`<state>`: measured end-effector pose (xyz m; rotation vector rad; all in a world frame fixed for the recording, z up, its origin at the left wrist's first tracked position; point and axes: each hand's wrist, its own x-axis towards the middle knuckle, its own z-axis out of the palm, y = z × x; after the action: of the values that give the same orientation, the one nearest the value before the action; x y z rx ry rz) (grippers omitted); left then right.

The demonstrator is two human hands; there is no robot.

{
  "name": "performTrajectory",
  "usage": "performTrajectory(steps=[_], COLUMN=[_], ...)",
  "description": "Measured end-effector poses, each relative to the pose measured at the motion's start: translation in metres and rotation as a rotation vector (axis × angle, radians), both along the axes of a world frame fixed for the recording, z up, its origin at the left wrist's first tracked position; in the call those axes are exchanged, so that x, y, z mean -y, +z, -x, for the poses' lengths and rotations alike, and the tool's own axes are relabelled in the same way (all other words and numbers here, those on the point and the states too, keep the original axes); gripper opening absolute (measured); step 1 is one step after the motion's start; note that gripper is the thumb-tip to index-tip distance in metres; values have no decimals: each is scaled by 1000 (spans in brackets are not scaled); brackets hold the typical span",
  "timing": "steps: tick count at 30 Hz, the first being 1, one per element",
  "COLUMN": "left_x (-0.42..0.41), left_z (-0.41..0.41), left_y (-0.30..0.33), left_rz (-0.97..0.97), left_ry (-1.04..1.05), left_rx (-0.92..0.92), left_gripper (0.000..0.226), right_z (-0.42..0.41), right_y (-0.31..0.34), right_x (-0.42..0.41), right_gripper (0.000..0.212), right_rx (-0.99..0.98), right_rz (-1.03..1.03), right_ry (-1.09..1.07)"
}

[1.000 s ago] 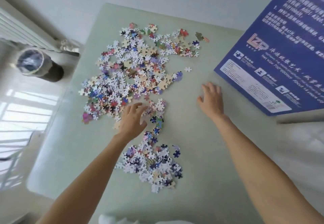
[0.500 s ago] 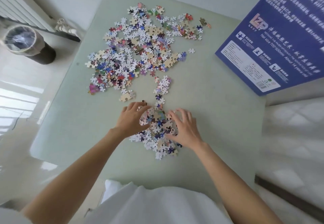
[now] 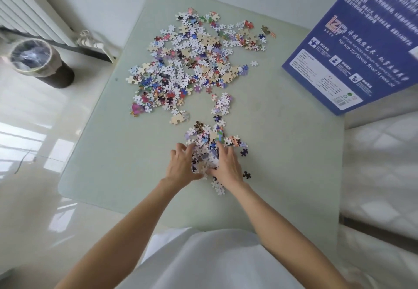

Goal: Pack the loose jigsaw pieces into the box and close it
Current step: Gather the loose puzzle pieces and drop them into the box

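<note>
A small heap of jigsaw pieces (image 3: pixel 204 156) lies near the front of the pale green table (image 3: pixel 282 153). My left hand (image 3: pixel 181 167) and my right hand (image 3: pixel 227 168) cup this heap from both sides, with fingers curved round it and thumbs close together at its near side. A few stray pieces (image 3: pixel 246 175) lie just right of my right hand. The big spread of loose pieces (image 3: pixel 192 62) covers the far middle of the table. At the far right stands the blue puzzle box (image 3: pixel 362 46), tilted, with its printed side facing me.
A lined waste bin (image 3: pixel 38 60) stands on the glossy floor to the left, in front of a white radiator (image 3: pixel 29 10). A white quilted bed (image 3: pixel 382 175) borders the table on the right. The near table edge is just before my white clothing.
My right hand came from beside the box over to the near heap. Both hands have closed in on the heap, pushing its pieces into a tighter pile.
</note>
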<state>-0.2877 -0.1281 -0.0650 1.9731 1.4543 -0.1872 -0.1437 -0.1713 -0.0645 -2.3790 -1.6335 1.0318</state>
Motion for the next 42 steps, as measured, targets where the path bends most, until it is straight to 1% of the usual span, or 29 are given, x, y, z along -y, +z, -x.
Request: performTrajectory(steps=[3, 6, 9, 12, 16, 20, 23, 25, 28, 34, 37, 39, 42], left_x=[-5, -7, -6, -3, 0, -4, -6, -6, -7, -5, -4, -5, -6], left_z=[-3, -3, -8, -11, -15, -18, -16, -15, -15, -18, -21, -20, -17], left_y=[-4, -6, -7, -6, -5, -7, -9, -10, -11, -9, -6, -4, 1], left_rz=[6, 2, -2, 8, 33, 27, 21, 27, 24, 14, 16, 25, 52], left_ry=[-43, -53, -76, -90, -88, -78, -62, -51, -37, -41, -46, -23, 71], left_rx=[8, 39, 53, 105, 153, 166, 179, 183, 182, 138, 155, 180, 213], left_gripper=[95, 82, 70, 65, 64, 52, 42, 41, 39, 35, 37, 37, 32], right_z=[-2, -5, -2, 3, 2, -4, -10, -13, -18, -31, -39, -45, -55], right_y=[-3, -4, -4, -4, -1, 4, 8, 9, 9, 16, 19, 20, 21], right_x=[-2, -2, -3, -1, -2, -4, -3, -2, -2, -3, -2, -2, -1], right_gripper=[81, 65, 55, 56, 58, 58, 57, 57, 51, 51, 53, 48, 38], right_rx=[66, 162, 142, 73, -9, -43, -80, -99, -105, -81, -87, -98, -99], right_rz=[-8, -48, -65, -71, -81, -73, -70, -67, -85, -126, -167, -179, -186], right_ry=[29, 61, 57, 21, -18, 15, -33, -59, -62, -154, -215, -245, -239])
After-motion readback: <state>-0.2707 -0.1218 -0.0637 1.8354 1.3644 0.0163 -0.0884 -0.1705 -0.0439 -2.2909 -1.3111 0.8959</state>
